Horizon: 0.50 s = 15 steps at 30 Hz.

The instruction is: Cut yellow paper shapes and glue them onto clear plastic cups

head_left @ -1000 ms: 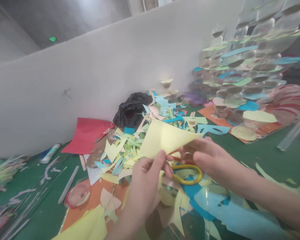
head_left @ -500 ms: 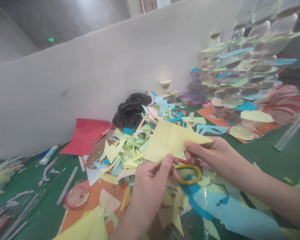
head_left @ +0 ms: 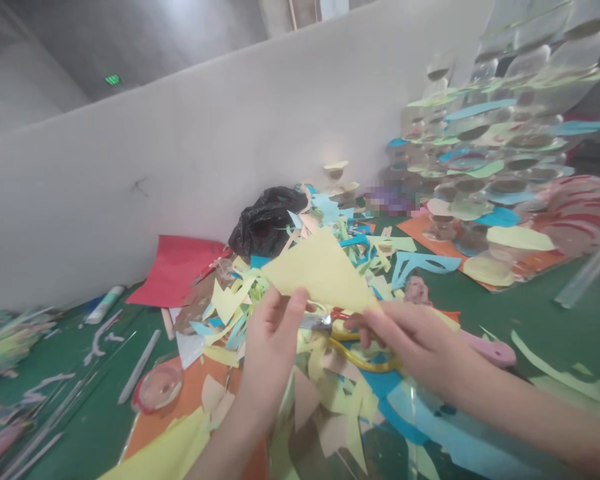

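Observation:
A piece of yellow paper (head_left: 320, 270) is stretched between my two hands above a heap of cut paper scraps. My left hand (head_left: 279, 327) pinches its lower left part between thumb and fingers. At the paper's right corner, the closed fingers of my right hand (head_left: 405, 330) grip the edge. Just below the paper is a pair of scissors with yellow and red handles (head_left: 365, 360); its metal blades point toward my left hand. My right fingers lie over the handles, but whether they hold the scissors I cannot tell.
A black plastic bag (head_left: 267, 220) stands behind the scraps by the grey wall. Red paper (head_left: 180, 270), a tape roll (head_left: 160, 387) and a yellow sheet stack (head_left: 163, 447) are on the left. Stacked clear cups with coloured paper discs (head_left: 500, 160) rise at the right.
The yellow paper has moved left and turned in my hands. My left hand has shifted left. The scissors have swung round, and their blades now show.

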### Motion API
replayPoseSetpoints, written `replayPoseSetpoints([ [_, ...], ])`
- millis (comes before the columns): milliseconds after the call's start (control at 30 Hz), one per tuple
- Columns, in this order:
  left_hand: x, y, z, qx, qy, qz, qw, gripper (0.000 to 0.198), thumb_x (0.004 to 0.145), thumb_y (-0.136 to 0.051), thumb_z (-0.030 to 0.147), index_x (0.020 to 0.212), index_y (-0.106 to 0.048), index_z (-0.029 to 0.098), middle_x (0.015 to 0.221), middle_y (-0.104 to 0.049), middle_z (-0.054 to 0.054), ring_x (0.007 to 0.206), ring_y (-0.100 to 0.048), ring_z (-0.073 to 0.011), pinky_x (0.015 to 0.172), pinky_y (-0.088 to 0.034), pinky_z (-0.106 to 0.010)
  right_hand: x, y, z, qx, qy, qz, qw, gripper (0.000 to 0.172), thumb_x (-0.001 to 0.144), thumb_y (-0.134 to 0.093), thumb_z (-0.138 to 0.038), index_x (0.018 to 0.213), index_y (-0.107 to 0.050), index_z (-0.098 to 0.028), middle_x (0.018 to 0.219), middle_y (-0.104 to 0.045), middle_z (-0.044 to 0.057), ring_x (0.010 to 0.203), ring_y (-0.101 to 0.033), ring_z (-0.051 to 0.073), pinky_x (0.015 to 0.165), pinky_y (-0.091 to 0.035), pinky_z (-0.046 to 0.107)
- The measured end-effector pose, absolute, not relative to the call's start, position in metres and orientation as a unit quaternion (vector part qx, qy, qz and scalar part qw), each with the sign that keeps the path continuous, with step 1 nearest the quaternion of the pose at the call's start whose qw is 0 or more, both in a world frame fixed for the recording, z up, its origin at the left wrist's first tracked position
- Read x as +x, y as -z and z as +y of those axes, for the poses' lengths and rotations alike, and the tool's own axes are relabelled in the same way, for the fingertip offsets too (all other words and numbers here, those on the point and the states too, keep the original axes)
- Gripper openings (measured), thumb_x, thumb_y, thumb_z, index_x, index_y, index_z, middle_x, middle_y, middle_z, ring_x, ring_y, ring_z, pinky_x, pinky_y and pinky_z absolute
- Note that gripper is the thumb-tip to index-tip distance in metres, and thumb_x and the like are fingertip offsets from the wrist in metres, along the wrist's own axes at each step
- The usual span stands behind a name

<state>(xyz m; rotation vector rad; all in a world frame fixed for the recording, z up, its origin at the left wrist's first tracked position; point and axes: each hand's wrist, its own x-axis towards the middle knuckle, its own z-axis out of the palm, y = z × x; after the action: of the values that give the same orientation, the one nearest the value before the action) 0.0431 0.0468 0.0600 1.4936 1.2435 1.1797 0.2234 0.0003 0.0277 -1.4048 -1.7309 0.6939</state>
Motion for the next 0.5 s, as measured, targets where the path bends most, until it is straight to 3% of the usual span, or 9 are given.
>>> replayPoseSetpoints([
  [100,0.041,-0.061,0.048,0.576,-0.517,0.441,0.455,0.034,0.092,-0.056,0.047,0.118,-0.059,0.026,0.113,-0.068,-0.004,0.100,-0.065,-0.0184,0.087,-0.051,-0.031,0.218,-0.012,0.001,-0.528,-0.025,-0.782,0.331,0.034,0.101,-0.041,-0.035,0.082,-0.063,-0.019,0.081,-0.067,0.006,0.074,-0.062,0.020,0.063,-0.046,0.031],
  [200,0.041,-0.065,0.044,0.616,-0.498,0.438,0.426,0.032,0.095,-0.052,0.044,0.121,-0.052,0.026,0.116,-0.065,-0.006,0.104,-0.064,-0.0196,0.089,-0.051,-0.032,0.216,0.004,0.007,-0.542,0.148,-0.803,0.200,0.018,0.089,-0.062,-0.029,0.097,-0.068,-0.014,0.092,-0.068,0.012,0.081,-0.062,0.027,0.065,-0.049,0.038],
  [300,0.039,-0.072,0.038,0.658,-0.464,0.466,0.367,0.020,0.098,-0.045,0.041,0.110,-0.048,0.025,0.097,-0.065,-0.003,0.083,-0.064,-0.0155,0.077,-0.053,-0.029,0.214,0.011,0.012,-0.548,0.173,-0.814,0.087,0.010,0.080,-0.066,-0.011,0.089,-0.070,-0.014,0.087,-0.067,0.011,0.085,-0.063,0.029,0.066,-0.050,0.037],
  [367,0.035,-0.077,0.037,0.680,-0.460,0.474,0.318,0.014,0.099,-0.043,0.037,0.106,-0.045,0.026,0.083,-0.060,0.001,0.065,-0.057,-0.0121,0.065,-0.050,-0.025,0.211,0.011,0.014,-0.529,0.165,-0.831,0.050,0.017,0.077,-0.061,-0.001,0.079,-0.068,-0.016,0.083,-0.066,0.010,0.088,-0.063,0.028,0.067,-0.050,0.034],
  [500,0.021,-0.086,0.038,0.726,-0.484,0.459,0.168,0.006,0.096,-0.046,0.029,0.100,-0.045,0.024,0.077,-0.050,0.003,0.059,-0.048,-0.0108,0.061,-0.046,-0.024,0.206,0.010,0.014,-0.559,0.182,-0.804,0.096,0.021,0.087,-0.049,-0.001,0.084,-0.064,-0.015,0.079,-0.063,0.010,0.075,-0.063,0.024,0.056,-0.048,0.030],
])
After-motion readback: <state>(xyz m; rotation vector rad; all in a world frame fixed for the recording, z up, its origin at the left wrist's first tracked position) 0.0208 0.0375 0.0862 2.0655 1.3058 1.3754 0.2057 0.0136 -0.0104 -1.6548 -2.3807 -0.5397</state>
